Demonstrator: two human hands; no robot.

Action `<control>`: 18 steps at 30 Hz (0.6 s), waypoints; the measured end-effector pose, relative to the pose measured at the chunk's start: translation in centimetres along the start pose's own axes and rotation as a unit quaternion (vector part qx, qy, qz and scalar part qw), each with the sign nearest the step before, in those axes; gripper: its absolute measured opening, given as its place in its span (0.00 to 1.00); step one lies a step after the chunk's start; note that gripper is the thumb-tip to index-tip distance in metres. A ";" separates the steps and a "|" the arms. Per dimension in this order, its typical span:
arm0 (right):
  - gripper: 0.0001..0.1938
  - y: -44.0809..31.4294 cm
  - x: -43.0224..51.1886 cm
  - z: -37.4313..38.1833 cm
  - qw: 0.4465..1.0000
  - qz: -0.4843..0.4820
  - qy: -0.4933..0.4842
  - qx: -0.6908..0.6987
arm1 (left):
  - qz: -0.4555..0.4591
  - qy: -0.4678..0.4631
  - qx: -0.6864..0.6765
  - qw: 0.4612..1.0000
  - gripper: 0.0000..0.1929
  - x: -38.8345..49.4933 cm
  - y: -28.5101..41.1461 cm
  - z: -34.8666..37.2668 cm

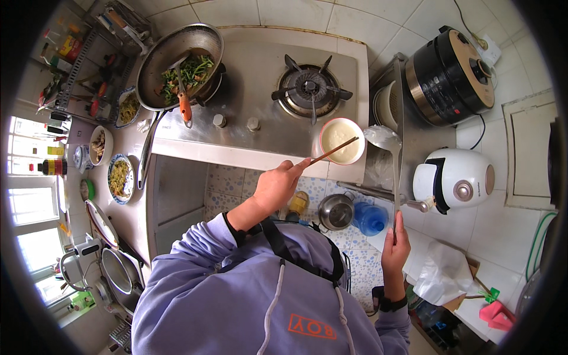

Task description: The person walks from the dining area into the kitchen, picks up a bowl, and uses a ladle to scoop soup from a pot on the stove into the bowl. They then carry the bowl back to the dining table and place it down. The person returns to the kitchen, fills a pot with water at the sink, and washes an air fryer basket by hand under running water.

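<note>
My left hand [280, 184] is closed around wooden chopsticks [333, 151], whose tips reach over a red-rimmed bowl [323, 153] of pale, thick liquid at the counter's front right corner. In my right hand [396, 248] is the long handle of a metal ladle [384, 136]; whitish residue coats its head, just right of the bowl. A wok [151, 57] at the back left holds chopped greens with brownish pieces, and an orange-handled spatula [184, 104] rests in it. The right burner [311, 86] has no pan on it.
Dishes of food, including a blue-rimmed plate [111, 191], stand on the left counter. At right are a black multicooker [443, 80] and a white air fryer [466, 175]. A lidded pot [336, 212] and a blue water jug [371, 219] stand on the floor below.
</note>
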State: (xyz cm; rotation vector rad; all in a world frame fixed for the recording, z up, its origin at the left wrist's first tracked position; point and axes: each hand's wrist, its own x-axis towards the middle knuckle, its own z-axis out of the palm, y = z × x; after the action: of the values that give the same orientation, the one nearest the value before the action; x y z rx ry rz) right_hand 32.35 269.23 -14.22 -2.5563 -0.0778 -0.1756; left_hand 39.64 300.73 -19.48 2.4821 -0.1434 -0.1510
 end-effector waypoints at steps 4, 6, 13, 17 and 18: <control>0.23 0.1 -0.2 0.0 1.000 -0.002 0.006 0.014 | -0.019 0.000 -0.012 1.000 0.18 0.5 -0.5 0.2; 0.23 0.2 -0.4 0.2 1.000 -0.005 0.009 0.029 | -0.015 0.015 -0.050 0.999 0.17 0.6 -0.8 0.3; 0.22 0.3 -0.8 0.5 0.995 0.046 0.009 0.086 | -0.099 -0.038 -0.247 0.963 0.12 0.8 -1.7 -0.3; 0.22 0.5 -0.9 0.7 0.991 0.061 0.011 0.119 | -0.107 -0.075 -0.307 0.943 0.12 0.9 -2.3 -0.8; 0.22 0.6 -1.0 0.8 0.990 0.069 0.005 0.124 | -0.101 -0.079 -0.292 0.948 0.11 0.9 -2.3 -0.7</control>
State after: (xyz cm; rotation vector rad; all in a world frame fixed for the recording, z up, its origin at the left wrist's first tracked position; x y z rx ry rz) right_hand 31.54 269.14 -15.33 -2.3026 0.0768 -0.1161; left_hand 40.78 302.90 -20.40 1.8849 0.0833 -0.4159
